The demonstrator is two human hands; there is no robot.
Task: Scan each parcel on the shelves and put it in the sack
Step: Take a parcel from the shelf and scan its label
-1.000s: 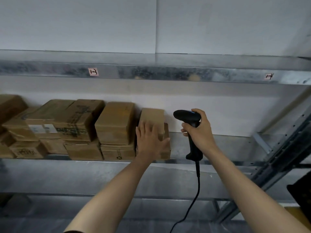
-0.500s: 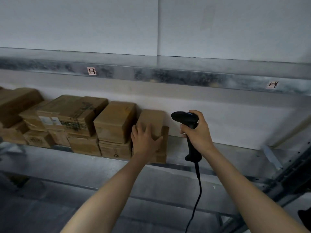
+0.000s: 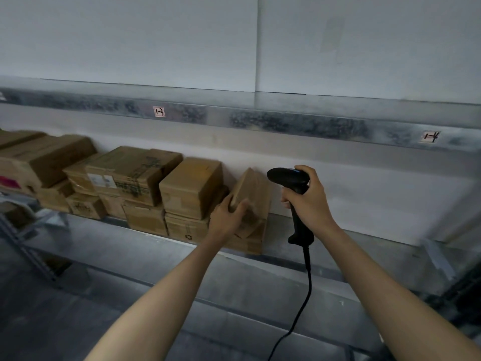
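Brown cardboard makes up the parcel [image 3: 253, 187], which is held tilted at the right end of the row on the shelf [image 3: 117, 246]. It is gripped at its near left corner by the left hand [image 3: 227, 217]: the fingers are curled over the edge and the thumb is laid against the near face. The rest of the parcel rises up and to the right of that hand. A flatter box [image 3: 248, 244] lies directly under it, but because of motion blur it cannot be told whether the two are touching.

Just right of the parcel a black scanner [image 3: 288, 178] is held upright. Its handle is wrapped by the curled fingers of the right hand [image 3: 311, 203], and its rounded head is pointed left at the parcel. A black cable [image 3: 309, 280] hangs from the handle's base, down past the shelf's near edge.

The parcel is a small, plain, block-shaped carton with matt faces, and its edges are smeared by blur. To its left, more cartons [image 3: 191, 188] are stacked two high, some taped or printed. The shelf is made of dull grey galvanised metal with a mottled sheen, as is the beam [image 3: 286, 121] above, on which two small white labels [image 3: 159, 111] are stuck. A pale wall [image 3: 364, 183] is seen behind.
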